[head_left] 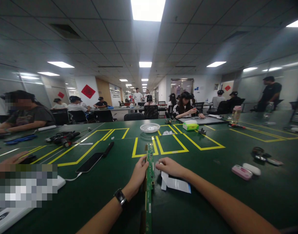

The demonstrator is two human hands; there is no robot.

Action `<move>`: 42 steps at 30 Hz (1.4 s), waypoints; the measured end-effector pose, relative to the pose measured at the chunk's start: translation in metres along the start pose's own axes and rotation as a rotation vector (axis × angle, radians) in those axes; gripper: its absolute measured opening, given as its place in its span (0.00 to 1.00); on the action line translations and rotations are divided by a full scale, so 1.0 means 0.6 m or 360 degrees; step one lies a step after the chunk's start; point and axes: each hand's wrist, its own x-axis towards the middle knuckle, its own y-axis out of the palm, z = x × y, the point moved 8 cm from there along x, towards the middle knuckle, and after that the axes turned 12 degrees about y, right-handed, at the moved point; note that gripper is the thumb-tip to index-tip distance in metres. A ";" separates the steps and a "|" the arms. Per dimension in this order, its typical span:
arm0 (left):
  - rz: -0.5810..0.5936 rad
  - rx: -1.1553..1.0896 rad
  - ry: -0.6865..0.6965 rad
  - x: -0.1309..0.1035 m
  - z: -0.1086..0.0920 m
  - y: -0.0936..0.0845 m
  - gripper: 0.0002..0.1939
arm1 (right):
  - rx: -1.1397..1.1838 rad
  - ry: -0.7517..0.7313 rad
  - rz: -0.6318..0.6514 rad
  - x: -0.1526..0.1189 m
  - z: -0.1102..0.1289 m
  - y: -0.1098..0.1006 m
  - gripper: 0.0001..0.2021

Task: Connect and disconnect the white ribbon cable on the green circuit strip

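Observation:
A long, narrow green circuit board point(149, 191) stands lengthwise in front of me, running from the bottom edge toward the table's middle. My left hand point(139, 172) is closed round its left edge, with a black watch on the wrist. To the right of the board my right hand point(168, 167) is pinched, close to the board's edge, on something small and pale at the fingertips that I cannot make out. Just below that hand lies a white flat ribbon cable point(177, 184) with a blue end, bent at its left part.
The green table point(207, 198) carries yellow tape outlines. Beyond the board sit a white round basket point(150, 128) and a green tissue pack point(190, 125). A black phone point(90, 162) lies left; a pink case point(242, 172) lies right. A co-worker's hand point(10, 164) rests far left.

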 end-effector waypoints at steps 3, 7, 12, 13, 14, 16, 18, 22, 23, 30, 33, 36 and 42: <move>0.0095 0.0421 0.0213 0.010 -0.014 -0.008 0.20 | -0.0477 -0.0028 -0.0336 -0.002 -0.007 -0.025 0.16; 0.0105 0.1256 0.0318 0.012 -0.016 -0.027 0.28 | -0.0628 -0.0030 -0.0444 -0.004 -0.013 -0.022 0.14; 0.0271 0.1904 0.0262 0.009 -0.010 -0.028 0.26 | -0.0572 -0.0222 -0.0491 -0.016 0.004 -0.023 0.16; 0.0285 0.1961 0.0269 0.009 -0.014 -0.028 0.24 | -0.0568 -0.0240 -0.0477 -0.019 0.006 -0.027 0.16; 0.0300 0.1990 0.0295 0.011 -0.021 -0.029 0.23 | -0.0572 -0.0259 -0.0440 -0.021 0.008 -0.030 0.15; 0.0427 0.1951 0.0388 0.012 -0.034 -0.026 0.19 | -0.0594 -0.0306 -0.0323 -0.024 0.011 -0.034 0.13; 0.0713 0.1852 0.0457 0.009 -0.037 -0.015 0.19 | -0.0599 -0.0352 -0.0224 -0.027 0.014 -0.034 0.12; 0.0994 0.1901 0.0435 -0.001 -0.027 -0.013 0.23 | -0.0500 -0.0358 -0.0264 -0.025 0.016 -0.030 0.10; 0.0997 0.1915 0.0426 -0.002 -0.024 -0.013 0.23 | -0.0474 -0.0351 -0.0287 -0.024 0.016 -0.026 0.10; 0.0942 0.1953 0.0409 -0.003 -0.007 -0.008 0.24 | -0.0432 -0.0303 -0.0398 -0.019 0.013 -0.009 0.10; 0.0932 0.1960 0.0427 -0.004 -0.004 -0.008 0.24 | -0.0443 -0.0315 -0.0407 -0.018 0.014 -0.007 0.10; 0.0925 0.1966 0.0436 -0.004 -0.003 -0.009 0.24 | -0.0436 -0.0364 -0.0410 -0.017 0.016 -0.004 0.10; 0.0934 0.1970 0.0422 -0.003 0.000 -0.009 0.24 | -0.0393 -0.0461 -0.0366 -0.017 0.021 0.000 0.09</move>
